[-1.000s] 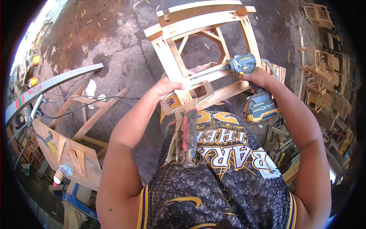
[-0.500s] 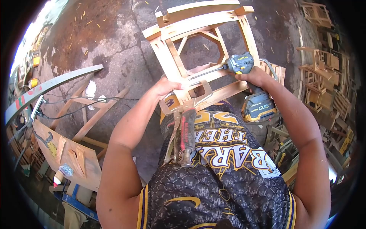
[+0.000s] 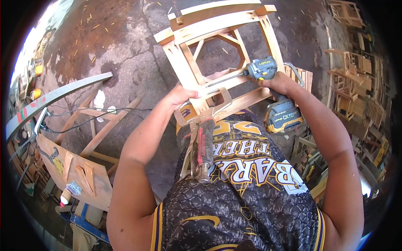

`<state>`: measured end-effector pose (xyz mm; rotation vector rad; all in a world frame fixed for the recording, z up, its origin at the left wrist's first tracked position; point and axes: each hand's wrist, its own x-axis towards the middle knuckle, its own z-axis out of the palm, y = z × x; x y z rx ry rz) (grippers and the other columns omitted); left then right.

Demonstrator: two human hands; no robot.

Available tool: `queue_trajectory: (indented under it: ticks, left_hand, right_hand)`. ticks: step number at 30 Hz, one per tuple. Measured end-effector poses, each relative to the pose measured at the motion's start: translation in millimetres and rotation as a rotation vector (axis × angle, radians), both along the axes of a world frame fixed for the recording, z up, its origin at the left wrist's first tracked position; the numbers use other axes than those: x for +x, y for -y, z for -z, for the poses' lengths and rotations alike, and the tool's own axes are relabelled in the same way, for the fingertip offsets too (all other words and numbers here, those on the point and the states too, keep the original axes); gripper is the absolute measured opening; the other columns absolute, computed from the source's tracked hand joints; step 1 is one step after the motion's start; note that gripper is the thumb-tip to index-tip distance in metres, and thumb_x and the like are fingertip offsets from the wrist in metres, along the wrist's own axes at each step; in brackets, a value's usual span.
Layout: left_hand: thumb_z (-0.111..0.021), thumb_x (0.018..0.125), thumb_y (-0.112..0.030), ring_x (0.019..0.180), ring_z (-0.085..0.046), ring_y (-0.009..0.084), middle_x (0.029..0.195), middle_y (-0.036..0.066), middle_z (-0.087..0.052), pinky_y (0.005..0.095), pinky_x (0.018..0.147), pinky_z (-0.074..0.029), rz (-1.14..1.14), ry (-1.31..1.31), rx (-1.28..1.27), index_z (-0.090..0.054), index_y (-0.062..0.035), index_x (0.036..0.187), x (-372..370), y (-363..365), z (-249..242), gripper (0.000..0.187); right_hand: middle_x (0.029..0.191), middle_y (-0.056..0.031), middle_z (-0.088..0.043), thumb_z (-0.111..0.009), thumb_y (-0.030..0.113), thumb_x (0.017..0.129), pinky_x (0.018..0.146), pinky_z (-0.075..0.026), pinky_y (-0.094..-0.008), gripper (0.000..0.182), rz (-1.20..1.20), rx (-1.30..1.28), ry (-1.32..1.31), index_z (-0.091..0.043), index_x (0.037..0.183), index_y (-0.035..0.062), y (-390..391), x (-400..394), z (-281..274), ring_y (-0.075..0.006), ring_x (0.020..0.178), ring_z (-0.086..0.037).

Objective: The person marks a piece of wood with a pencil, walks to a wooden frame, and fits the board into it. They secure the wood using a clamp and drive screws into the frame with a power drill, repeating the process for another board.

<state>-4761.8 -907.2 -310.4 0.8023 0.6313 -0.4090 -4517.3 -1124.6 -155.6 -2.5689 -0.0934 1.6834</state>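
Observation:
In front of my body stands a light wooden chair frame [image 3: 188,67] with a curved rail at its far end. My left hand [image 3: 183,96] is closed around the near left corner of it, thumb on top. A locking C-clamp [image 3: 204,138] with red-marked handles is fastened at that same corner, its handles pointing toward my shirt. My right hand [image 3: 281,85] grips a grey-blue cordless impact driver [image 3: 262,68] by the handle. Its long bit points left along a rail and ends at the wood near the clamp's jaw. The battery hangs below my right wrist.
At left, a plywood board [image 3: 75,171] carries wood offcuts and a glue bottle [image 3: 65,196]. A curved metal bar [image 3: 58,98], a cable and a wooden frame [image 3: 104,129] are behind it. Stacked wooden chair parts [image 3: 351,83] line the right side. Wood chips litter the stained concrete floor [image 3: 125,46].
The view has shifted very slightly, so the frame and driver sit a few pixels further left. Both hands keep the same grip, and the bit stays at the same corner.

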Motion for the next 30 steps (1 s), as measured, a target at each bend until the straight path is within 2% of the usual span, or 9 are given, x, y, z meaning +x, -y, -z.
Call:
queue_trajectory:
  ticks: [14, 30]
  left_hand:
    - [-0.07, 0.07, 0.006, 0.104, -0.065, 0.0256, 0.112, 0.016, -0.066, 0.0354, 0.097, -0.049, -0.017, 0.022, -0.033, -0.059, 0.0064, 0.119, 0.8, 1.0, 1.6, 0.05]
    - [-0.07, 0.07, 0.006, 0.098, -0.066, 0.0234, 0.106, 0.015, -0.068, 0.0355, 0.092, -0.051, -0.007, 0.014, -0.019, -0.06, 0.0066, 0.114, 4.1, 0.8, -4.8, 0.045]
  right_hand:
    - [0.056, -0.0067, -0.059, -0.073, 0.042, 0.079, 0.046, -0.047, -0.0299, 0.043, -0.051, -0.024, 0.017, -0.065, 0.075, 0.0003, 3.3, 1.3, 5.6, -0.0157, 0.043, -0.058]
    - [0.056, -0.0063, -0.059, -0.073, 0.045, 0.079, 0.048, -0.046, -0.0286, 0.043, -0.066, 0.013, -0.004, -0.066, 0.079, 0.0021, 6.9, 3.6, 9.6, -0.0145, 0.044, -0.058]
